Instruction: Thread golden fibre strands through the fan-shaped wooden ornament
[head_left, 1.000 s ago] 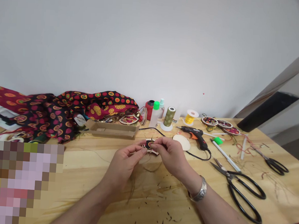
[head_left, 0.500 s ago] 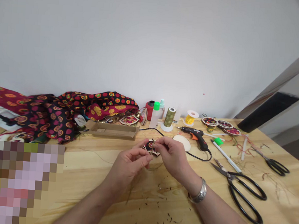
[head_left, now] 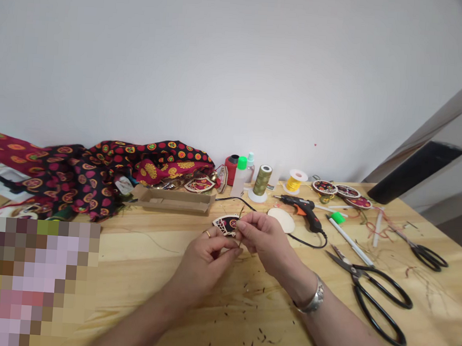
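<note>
A small flat ornament (head_left: 226, 224), with a pale cut-out lattice border and dark patterned fabric, lies just beyond my fingers on the wooden table. My left hand (head_left: 210, 256), wearing a ring, is closed, thumb and fingers pinching a thin olive cord (head_left: 241, 209) at the ornament's near right corner. Close beside it, my right hand (head_left: 264, 238) has a silver bracelet on its wrist. Its thumb and forefinger pinch the same cord over the right end of the ornament, and a short tip sticks up above them. The fingers hide part of the ornament and most of the cord.
Behind my hands stand a cardboard tray (head_left: 173, 200), green-capped bottle (head_left: 239, 179), olive thread spool (head_left: 262, 181) and yellow spool (head_left: 293, 182). A glue gun (head_left: 302, 207) and large scissors (head_left: 381, 294) lie to the right. Patterned fabric (head_left: 96, 174) is heaped left; dark scraps litter the front.
My left hand has shifted slightly right and down, uncovering the ornament's lattice end. The ornament has turned and moved a little left. Both hands remain pinched together near it.
</note>
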{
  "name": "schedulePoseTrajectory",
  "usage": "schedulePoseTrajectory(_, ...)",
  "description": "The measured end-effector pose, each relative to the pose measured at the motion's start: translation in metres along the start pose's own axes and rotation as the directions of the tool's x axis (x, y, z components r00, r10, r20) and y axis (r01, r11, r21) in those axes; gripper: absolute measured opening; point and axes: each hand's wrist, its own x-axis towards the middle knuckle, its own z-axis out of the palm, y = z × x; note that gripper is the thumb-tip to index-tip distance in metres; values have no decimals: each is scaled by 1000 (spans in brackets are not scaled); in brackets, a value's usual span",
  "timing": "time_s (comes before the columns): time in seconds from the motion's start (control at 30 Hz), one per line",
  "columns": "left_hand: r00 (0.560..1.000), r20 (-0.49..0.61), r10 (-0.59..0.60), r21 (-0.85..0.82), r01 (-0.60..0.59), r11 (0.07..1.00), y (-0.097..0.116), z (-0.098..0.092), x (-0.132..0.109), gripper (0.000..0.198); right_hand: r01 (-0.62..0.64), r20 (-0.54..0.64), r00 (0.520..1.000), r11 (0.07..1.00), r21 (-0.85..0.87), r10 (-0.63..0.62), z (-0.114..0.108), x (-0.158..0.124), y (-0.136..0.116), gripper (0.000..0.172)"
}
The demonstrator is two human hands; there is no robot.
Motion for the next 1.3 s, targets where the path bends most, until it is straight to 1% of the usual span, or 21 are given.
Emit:
schedulePoseTrajectory(0.07, 999, -21, 38, 97, -36, 995, 0, -2, -1, 17, 6, 3, 1000, 999, 39, -6, -2, 1, -1, 19)
schedulePoseTrajectory(0.13, 987, -123, 104, 231, -74, 970, 1, -5, -2, 16, 18, -6, 1000, 999, 39, -18, -6, 2, -3, 22)
schedulePoseTrajectory(0.17, 968, -200, 151, 299, -86, 950, 2, -7, -2, 16, 23, -18, 1000, 999, 29, -22, -8, 2, -4, 22)
schedulePoseTrajectory(0.2, 937, -281, 206, 350, -99, 931, 3, -9, -2, 16, 28, -33, 999, 1000, 13, -27, -9, 2, -6, 22)
schedulePoseTrajectory(0.27, 846, -429, 315, 392, -140, 909, 5, -12, -3, 13, 40, -60, 997, 999, -28, -41, -11, 2, -9, 21)
schedulePoseTrajectory(0.33, 767, -519, 377, 365, -199, 909, 8, -13, -3, 7, 50, -63, 996, 996, -70, -55, -11, 1, -10, 19)
schedulePoseTrajectory(0.37, 742, -549, 385, 327, -233, 916, 9, -13, -3, 3, 54, -59, 997, 994, -92, -59, -10, 1, -11, 19)
schedulePoseTrajectory(0.4, 738, -565, 370, 263, -264, 928, 10, -12, -3, 2, 54, -53, 997, 992, -113, -60, -9, 0, -10, 18)
schedulePoseTrajectory(0.43, 757, -561, 335, 174, -288, 942, 11, -11, -3, 7, 51, -46, 997, 990, -133, -58, -7, -1, -9, 17)
schedulePoseTrajectory(0.47, 797, -533, 283, 63, -296, 953, 12, -9, -3, 14, 49, -38, 998, 987, -152, -55, -6, -1, -9, 17)
schedulePoseTrajectory(0.5, 852, -477, 217, -60, -278, 959, 12, -8, -3, 21, 48, -29, 998, 984, -170, -54, -4, -2, -7, 16)
schedulePoseTrajectory(0.53, 911, -389, 138, -184, -223, 957, 12, -7, -2, 28, 52, -17, 998, 981, -187, -56, -3, -2, -6, 16)
schedulePoseTrajectory(0.57, 958, -282, 52, -294, -137, 946, 12, -7, -2, 34, 58, -3, 998, 978, -201, -59, -1, -3, -5, 15)
schedulePoseTrajectory(0.6, 985, -172, -26, -381, -42, 924, 11, -6, -1, 38, 65, 10, 998, 975, -211, -65, 0, -3, -4, 14)
schedulePoseTrajectory(0.67, 993, 4, -120, -487, 107, 867, 10, -5, -1, 42, 79, 26, 997, 974, -214, -76, 3, -4, -3, 13)
schedulePoseTrajectory(0.73, 987, 91, -134, -507, 162, 847, 9, -4, 0, 40, 75, 37, 997, 978, -193, -69, 4, -4, -1, 11)
schedulePoseTrajectory(0.8, 986, 105, -127, -446, 161, 880, 9, -3, -1, 36, 65, 40, 997, 982, -178, -59, 5, -4, -1, 10)
schedulePoseTrajectory(0.93, 992, 24, -122, -298, 124, 947, 9, -3, -1, 28, 84, 14, 996, 969, -232, -84, 3, -2, 0, 10)
schedulePoseTrajectory(1.03, 987, -37, -153, -270, 138, 953, 8, -4, 1, 23, 92, -6, 995, 955, -281, -98, 2, -1, 0, 10)
schedulePoseTrajectory(1.13, 978, -83, -193, -263, 165, 951, 6, -6, 2, 19, 108, 18, 994, 958, -266, -107, 3, -1, 0, 11)
schedulePoseTrajectory(1.3, 975, -128, -183, -208, 154, 966, 9, -8, 2, 13, 123, 48, 992, 965, -230, -115, 3, -1, 0, 12)
